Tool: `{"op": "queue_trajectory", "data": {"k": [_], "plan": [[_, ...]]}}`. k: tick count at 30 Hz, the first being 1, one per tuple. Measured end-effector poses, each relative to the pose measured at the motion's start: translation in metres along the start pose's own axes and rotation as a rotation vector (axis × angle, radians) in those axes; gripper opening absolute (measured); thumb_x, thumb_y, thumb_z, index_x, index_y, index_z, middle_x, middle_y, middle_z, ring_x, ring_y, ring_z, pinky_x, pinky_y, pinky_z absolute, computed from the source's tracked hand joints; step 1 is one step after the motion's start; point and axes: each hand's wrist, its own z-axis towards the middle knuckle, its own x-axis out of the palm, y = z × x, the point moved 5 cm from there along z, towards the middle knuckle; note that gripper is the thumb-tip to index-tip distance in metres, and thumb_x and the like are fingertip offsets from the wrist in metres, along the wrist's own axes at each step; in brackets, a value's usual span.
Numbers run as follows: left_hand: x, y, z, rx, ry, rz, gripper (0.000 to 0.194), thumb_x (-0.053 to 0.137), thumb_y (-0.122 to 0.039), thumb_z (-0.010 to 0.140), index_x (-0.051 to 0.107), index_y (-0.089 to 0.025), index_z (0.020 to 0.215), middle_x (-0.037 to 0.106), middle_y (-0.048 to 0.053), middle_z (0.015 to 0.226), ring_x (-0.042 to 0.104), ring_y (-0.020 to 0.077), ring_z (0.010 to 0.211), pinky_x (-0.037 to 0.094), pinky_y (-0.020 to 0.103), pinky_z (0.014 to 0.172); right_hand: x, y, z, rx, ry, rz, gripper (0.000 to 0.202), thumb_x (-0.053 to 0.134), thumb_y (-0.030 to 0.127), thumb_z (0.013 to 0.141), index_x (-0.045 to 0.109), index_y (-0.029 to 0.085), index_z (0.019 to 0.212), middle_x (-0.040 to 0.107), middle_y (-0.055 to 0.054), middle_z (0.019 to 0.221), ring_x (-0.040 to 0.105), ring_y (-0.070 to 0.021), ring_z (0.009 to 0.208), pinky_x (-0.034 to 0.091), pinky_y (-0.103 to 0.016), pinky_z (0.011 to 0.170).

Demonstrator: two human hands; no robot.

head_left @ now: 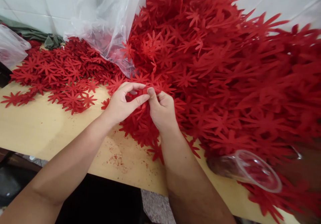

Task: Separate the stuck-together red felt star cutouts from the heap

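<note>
My left hand [125, 100] and my right hand [162, 110] meet over red flower-shaped cutouts near the middle of the table. Thumb and fingers of each hand pinch a red petal piece [144, 91], which looks like one of the flower cutouts; most of it is hidden by my fingers. Below and between the wrists lies a small heap of the same red flower cutouts [142, 127], several narrow petals on each. A much larger pile of red flower cutouts [213, 70] rises just beyond and to the right of my right hand.
Another spread of red flower cutouts [67, 67] covers the back left. A clear plastic bag [107, 23] stands against the tiled wall, and a whitish bag [12, 46] sits far left. On the right a clear plastic cup [235, 167] lies tipped over. Red crumbs dot the wooden table [82, 130].
</note>
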Motion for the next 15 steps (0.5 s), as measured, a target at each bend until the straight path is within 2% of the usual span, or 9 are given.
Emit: {"op": "queue_trajectory", "data": {"k": [4,7,9,11,15], "plan": [[-0.003,0.005,0.000,-0.035,-0.065,-0.021,0.007,0.064,-0.022,0.073,0.061,-0.017,0.070,0.058,-0.002,0.071,0.052,0.0082,0.071,0.043,0.022,0.072,0.005,0.001,-0.002,0.015,0.061,0.013,0.040,0.058,0.056,0.074,0.059,0.018,0.064,0.055,0.003,0.060,0.051,-0.0080,0.059,0.046,-0.023,0.059],[-0.019,0.014,0.004,-0.160,-0.239,-0.180,0.009,0.059,-0.022,0.077,0.056,-0.018,0.069,0.055,-0.004,0.065,0.050,0.0065,0.062,0.042,0.020,0.064,0.011,0.002,-0.004,0.033,0.135,0.020,0.036,0.061,0.053,0.073,0.057,0.018,0.065,0.052,0.004,0.059,0.048,-0.0067,0.056,0.045,-0.022,0.057],[-0.031,0.019,0.006,-0.238,-0.382,-0.278,0.008,0.056,-0.022,0.079,0.053,-0.019,0.072,0.054,-0.005,0.065,0.051,0.0060,0.059,0.041,0.019,0.058,0.009,0.001,-0.004,0.051,0.111,0.005,0.036,0.063,0.051,0.072,0.053,0.018,0.062,0.046,0.005,0.054,0.041,-0.0051,0.050,0.039,-0.020,0.049],[-0.040,0.021,0.009,-0.262,-0.463,-0.301,0.006,0.056,-0.019,0.077,0.051,-0.019,0.076,0.055,-0.005,0.068,0.053,0.0059,0.061,0.041,0.018,0.058,0.003,0.000,-0.002,0.046,0.053,0.006,0.033,0.067,0.047,0.069,0.052,0.019,0.063,0.045,0.006,0.054,0.039,-0.0046,0.047,0.036,-0.020,0.046],[-0.037,0.021,0.013,-0.203,-0.418,-0.164,0.017,0.060,-0.010,0.071,0.050,-0.018,0.083,0.059,-0.001,0.083,0.056,0.0073,0.073,0.045,0.021,0.072,-0.008,-0.004,0.004,0.037,-0.056,0.021,0.025,0.070,0.039,0.067,0.058,0.021,0.079,0.052,0.006,0.059,0.044,-0.0062,0.048,0.040,-0.022,0.049]]}}
